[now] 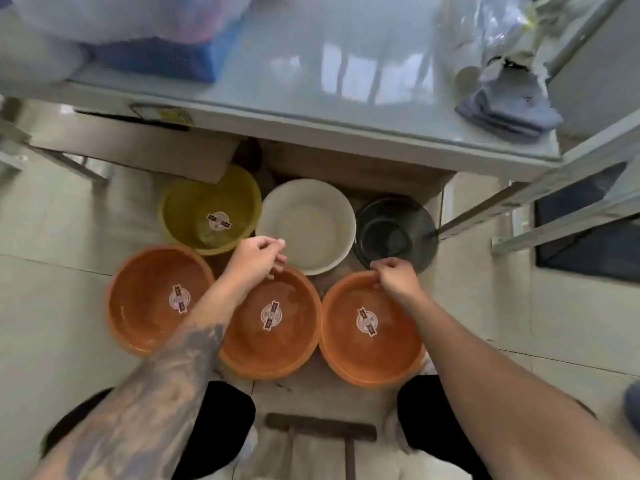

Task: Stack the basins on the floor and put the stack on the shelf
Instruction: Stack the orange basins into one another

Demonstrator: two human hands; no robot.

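Note:
Several basins sit on the tiled floor in two rows. The near row holds three orange ones: left (152,299), middle (277,327) and right (367,334), each with a round sticker inside. Behind them stand a yellow basin (207,209), a white basin (308,223) and a dark basin (394,230). My left hand (258,256) grips the far rim of the middle orange basin. The fingers of my right hand (396,277) are closed on the far rim of the right orange basin. The shelf (311,109) with its glossy pale top hangs over the back row.
A cardboard box (138,143) lies under the shelf at left. Plastic bags (138,26) and folded cloth (509,112) occupy the shelf top. A metal rack (561,202) stands at right. My knees (221,424) and a wooden stool (318,431) are just below the basins.

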